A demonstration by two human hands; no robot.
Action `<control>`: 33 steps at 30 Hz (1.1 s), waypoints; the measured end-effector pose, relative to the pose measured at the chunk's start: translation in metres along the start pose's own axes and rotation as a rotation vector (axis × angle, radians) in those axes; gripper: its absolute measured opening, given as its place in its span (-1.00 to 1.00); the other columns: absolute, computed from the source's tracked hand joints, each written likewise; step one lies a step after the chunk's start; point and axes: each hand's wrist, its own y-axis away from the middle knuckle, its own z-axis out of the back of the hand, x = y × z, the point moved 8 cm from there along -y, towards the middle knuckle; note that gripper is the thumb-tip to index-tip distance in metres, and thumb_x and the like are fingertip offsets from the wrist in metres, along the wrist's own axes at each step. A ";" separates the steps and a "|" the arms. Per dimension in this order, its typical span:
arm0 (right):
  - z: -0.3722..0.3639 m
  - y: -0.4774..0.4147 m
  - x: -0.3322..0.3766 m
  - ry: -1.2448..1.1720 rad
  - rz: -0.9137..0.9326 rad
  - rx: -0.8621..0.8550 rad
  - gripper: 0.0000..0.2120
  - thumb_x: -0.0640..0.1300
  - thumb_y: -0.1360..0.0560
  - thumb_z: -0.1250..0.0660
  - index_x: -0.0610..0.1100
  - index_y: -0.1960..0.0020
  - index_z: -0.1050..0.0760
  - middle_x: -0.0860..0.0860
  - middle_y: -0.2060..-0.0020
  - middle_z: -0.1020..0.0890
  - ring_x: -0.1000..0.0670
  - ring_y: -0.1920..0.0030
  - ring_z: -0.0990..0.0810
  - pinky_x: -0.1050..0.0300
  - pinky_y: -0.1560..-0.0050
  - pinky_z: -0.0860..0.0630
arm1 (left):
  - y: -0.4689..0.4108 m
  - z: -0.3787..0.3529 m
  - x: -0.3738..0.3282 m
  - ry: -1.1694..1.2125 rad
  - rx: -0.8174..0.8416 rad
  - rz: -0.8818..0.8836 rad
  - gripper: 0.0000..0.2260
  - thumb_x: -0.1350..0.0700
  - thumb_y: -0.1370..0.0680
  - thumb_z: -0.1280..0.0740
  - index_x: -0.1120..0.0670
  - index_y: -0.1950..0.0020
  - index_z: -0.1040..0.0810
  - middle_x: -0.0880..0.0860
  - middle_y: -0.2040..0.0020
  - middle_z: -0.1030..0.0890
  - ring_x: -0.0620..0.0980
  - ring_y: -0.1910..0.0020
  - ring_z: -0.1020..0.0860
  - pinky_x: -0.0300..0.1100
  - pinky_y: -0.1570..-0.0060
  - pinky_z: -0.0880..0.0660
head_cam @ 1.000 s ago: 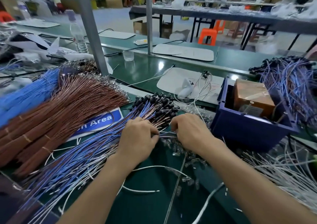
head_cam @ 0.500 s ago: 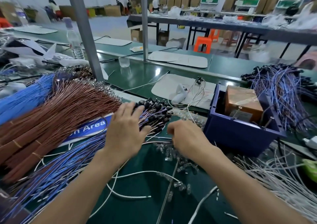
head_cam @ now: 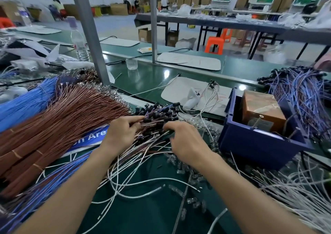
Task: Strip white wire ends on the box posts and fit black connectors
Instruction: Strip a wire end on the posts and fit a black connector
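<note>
A heap of thin wires ending in black connectors [head_cam: 161, 112] lies at the centre of the green bench. My left hand [head_cam: 123, 133] reaches into it from the left, index finger and thumb pinching a few of these wires. My right hand [head_cam: 186, 140] sits just right of it, fingers curled down over the same wires, fingertips hidden. Loose white wires [head_cam: 136, 185] sprawl below both hands, and a larger sheaf of white wires [head_cam: 295, 189] lies at the right. The dark blue box [head_cam: 259, 144] stands right of my right hand with a brown carton [head_cam: 263, 112] inside.
A thick brown wire bundle [head_cam: 62, 122] and a blue one [head_cam: 23, 104] fill the left side. Purple-blue wires [head_cam: 300, 94] drape behind the box. Clear plastic connectors [head_cam: 191, 176] are scattered near my right wrist. A grey post [head_cam: 89, 33], bottle [head_cam: 79, 42] and cup [head_cam: 131, 63] stand behind.
My left hand went from lying flat on the connector heap to pinching wires at its edge. My right hand slid up and left into the same wires.
</note>
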 end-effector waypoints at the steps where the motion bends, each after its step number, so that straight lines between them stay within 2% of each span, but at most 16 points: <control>1: -0.004 -0.003 0.006 -0.012 0.031 0.016 -0.39 -0.44 -0.49 -0.20 0.01 -0.44 -0.50 -0.01 -0.33 -0.59 -0.05 -0.35 -0.48 0.04 -0.35 -0.41 | -0.003 0.000 0.007 0.051 0.008 0.042 -0.76 0.16 -0.61 -0.41 -0.07 -0.23 -0.71 -0.17 0.26 -0.73 -0.19 0.50 -0.43 -0.37 0.55 -0.24; 2: -0.008 -0.006 0.011 -0.003 0.062 0.038 -0.34 -0.46 -0.47 -0.19 0.00 -0.48 -0.45 -0.01 -0.37 -0.55 -0.05 -0.39 -0.44 0.06 -0.39 -0.37 | -0.005 -0.001 0.012 0.101 0.018 0.083 -0.76 0.16 -0.61 -0.41 -0.09 -0.21 -0.72 -0.20 0.38 -0.68 -0.18 0.55 -0.38 -0.35 0.56 -0.22; 3: -0.012 -0.010 0.014 0.016 0.084 0.065 -0.30 -0.47 -0.46 -0.19 -0.01 -0.52 -0.41 -0.01 -0.40 -0.52 -0.06 -0.41 -0.42 0.07 -0.40 -0.34 | -0.007 -0.002 0.016 0.145 0.021 0.118 -0.76 0.16 -0.60 -0.41 -0.14 -0.17 -0.73 -0.23 0.40 -0.66 -0.18 0.52 -0.41 -0.32 0.50 -0.28; 6: -0.025 -0.017 0.015 0.081 0.091 0.158 -0.26 -0.46 -0.43 -0.18 -0.02 -0.55 -0.35 -0.04 -0.35 -0.51 -0.11 -0.39 -0.41 -0.02 -0.39 -0.38 | -0.010 -0.002 0.021 0.313 0.049 0.181 -0.53 0.19 -0.59 -0.39 -0.47 0.14 -0.67 -0.32 0.25 -0.69 -0.13 0.19 -0.64 -0.17 0.11 -0.52; 7: -0.027 -0.018 0.013 0.092 0.087 0.180 -0.27 -0.46 -0.42 -0.19 -0.03 -0.53 -0.37 -0.05 -0.33 -0.51 -0.12 -0.37 -0.41 -0.04 -0.37 -0.40 | -0.011 -0.004 0.023 0.366 0.064 0.203 -0.49 0.22 -0.59 -0.38 -0.47 0.22 -0.67 -0.30 0.23 -0.70 -0.10 0.15 -0.66 -0.12 0.05 -0.53; 9: -0.029 -0.019 0.010 0.119 0.083 0.180 -0.36 -0.46 -0.41 -0.20 -0.06 -0.41 -0.48 -0.05 -0.25 -0.54 -0.12 -0.31 -0.44 -0.04 -0.29 -0.44 | -0.010 -0.006 0.026 0.432 0.088 0.237 -0.49 0.29 -0.55 -0.37 -0.37 0.22 -0.71 -0.23 0.18 -0.73 -0.09 0.13 -0.68 -0.07 0.00 -0.58; 12: -0.020 -0.022 0.008 0.109 0.077 0.016 -0.52 -0.46 -0.43 -0.25 -0.07 -0.24 -0.59 -0.01 -0.13 -0.59 -0.08 -0.23 -0.47 0.07 -0.16 -0.43 | -0.006 -0.006 0.028 0.449 0.091 0.257 -0.55 0.39 -0.47 -0.35 -0.18 0.02 -0.75 -0.08 -0.01 -0.75 -0.04 -0.06 -0.68 0.04 -0.22 -0.59; 14: -0.013 -0.022 0.011 0.061 0.107 -0.086 -0.47 -0.47 -0.44 -0.26 -0.07 -0.31 -0.55 0.01 -0.18 -0.58 -0.04 -0.25 -0.45 0.10 -0.22 -0.42 | -0.004 -0.006 0.027 0.451 0.095 0.237 -0.53 0.40 -0.43 -0.36 -0.11 -0.13 -0.72 -0.08 -0.07 -0.74 -0.07 -0.12 -0.67 -0.03 -0.20 -0.60; 18: -0.021 -0.024 0.016 0.109 0.153 -0.044 -0.36 -0.40 -0.46 -0.24 -0.02 -0.49 -0.39 -0.02 -0.35 -0.40 -0.09 -0.35 -0.36 -0.03 -0.38 -0.40 | -0.002 -0.011 0.019 0.369 0.188 0.154 -0.32 0.23 -0.25 -0.39 -0.23 -0.32 -0.59 -0.12 -0.14 -0.66 -0.20 0.08 -0.68 -0.25 0.17 -0.59; 21: -0.029 -0.023 0.012 0.213 0.129 0.013 -0.50 -0.33 -0.47 -0.24 -0.06 -0.37 -0.49 -0.11 -0.55 -0.25 -0.18 -0.55 -0.18 -0.10 -0.53 -0.24 | -0.002 -0.012 0.012 0.220 0.248 0.080 -0.19 0.03 -0.19 -0.52 -0.30 -0.43 -0.45 -0.16 -0.15 -0.55 -0.21 0.08 -0.61 -0.26 0.08 -0.53; 23: -0.028 -0.021 0.010 0.242 0.122 0.010 -0.63 -0.28 -0.46 -0.28 -0.07 -0.24 -0.51 -0.08 -0.46 -0.36 -0.16 -0.48 -0.29 -0.07 -0.46 -0.30 | -0.005 -0.006 0.010 0.206 0.179 0.084 -0.21 -0.18 -0.16 -0.56 -0.31 -0.40 -0.47 -0.15 -0.08 -0.54 -0.16 0.07 -0.54 -0.19 0.03 -0.49; 25: -0.019 -0.020 0.008 0.270 0.102 -0.047 -0.70 -0.24 -0.45 -0.30 -0.02 -0.15 -0.44 0.00 -0.19 -0.48 -0.11 -0.25 -0.46 -0.02 -0.30 -0.37 | -0.010 -0.001 0.009 0.102 0.090 0.069 -0.33 -0.27 -0.30 -0.54 -0.27 -0.40 -0.50 -0.10 -0.03 -0.53 -0.09 0.07 -0.51 -0.09 0.01 -0.50; 26: -0.014 -0.021 0.008 0.291 0.103 -0.078 -0.67 -0.22 -0.44 -0.31 0.00 -0.17 -0.42 0.01 -0.12 -0.50 -0.09 -0.19 -0.48 -0.01 -0.27 -0.38 | -0.012 -0.001 0.007 -0.005 0.061 0.033 -0.39 -0.24 -0.39 -0.53 -0.23 -0.42 -0.50 -0.08 -0.05 -0.53 -0.05 0.01 -0.52 -0.06 -0.05 -0.50; 28: -0.012 -0.023 0.012 0.323 0.151 -0.100 -0.49 -0.21 -0.42 -0.32 -0.01 -0.35 -0.40 -0.01 -0.18 -0.51 -0.09 -0.23 -0.46 -0.04 -0.33 -0.38 | -0.015 -0.005 0.005 -0.103 0.046 -0.019 -0.47 -0.13 -0.51 -0.49 -0.14 -0.47 -0.50 -0.03 -0.13 -0.51 0.02 -0.11 -0.52 -0.08 -0.13 -0.45; 31: -0.026 -0.026 0.024 0.287 0.252 0.041 -0.33 -0.21 -0.41 -0.33 -0.02 -0.51 -0.35 -0.04 -0.36 -0.45 -0.11 -0.37 -0.38 -0.06 -0.44 -0.34 | -0.022 -0.004 0.011 -0.051 0.026 -0.003 -0.58 0.02 -0.58 -0.43 -0.07 -0.44 -0.55 -0.03 -0.08 -0.49 0.01 0.00 -0.52 -0.15 0.01 -0.37; 33: -0.034 -0.028 0.027 0.329 0.268 0.108 -0.33 -0.17 -0.43 -0.31 0.01 -0.54 -0.32 -0.02 -0.36 -0.45 -0.11 -0.39 -0.34 -0.07 -0.45 -0.32 | -0.028 -0.001 0.016 -0.073 0.003 0.000 -0.63 0.10 -0.60 -0.40 -0.05 -0.42 -0.57 0.00 -0.08 -0.54 -0.03 0.05 -0.49 -0.17 0.02 -0.35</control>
